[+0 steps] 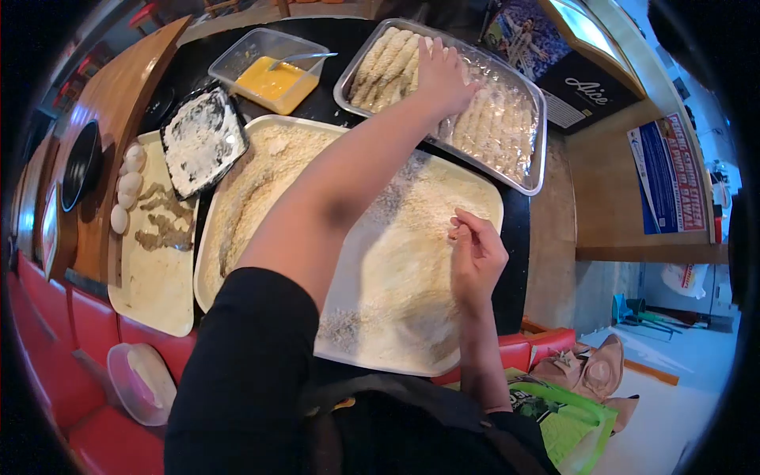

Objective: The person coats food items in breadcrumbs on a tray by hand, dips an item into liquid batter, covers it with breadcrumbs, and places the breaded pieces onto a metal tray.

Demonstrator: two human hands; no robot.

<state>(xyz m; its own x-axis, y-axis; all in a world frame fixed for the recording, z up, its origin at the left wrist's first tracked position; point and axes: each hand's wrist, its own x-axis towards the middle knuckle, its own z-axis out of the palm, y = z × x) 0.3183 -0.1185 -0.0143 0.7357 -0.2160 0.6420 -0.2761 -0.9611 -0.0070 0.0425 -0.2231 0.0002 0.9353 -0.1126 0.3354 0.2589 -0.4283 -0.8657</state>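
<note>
bright yellow liquid [271,81], glossy red seats [91,321]

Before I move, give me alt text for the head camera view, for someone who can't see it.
A person's left hand reaches onto a metal tray of crumb-coated rolls, partly under clear plastic, while the right hand curls above a crumb-strewn tray. Nearby are a tub of yellow liquid, a black tray of white powder, and whole eggs.

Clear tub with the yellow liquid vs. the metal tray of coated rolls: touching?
Apart. Head view: a strip of black tabletop shows between the clear tub and the metal tray's near-side rim.
</note>
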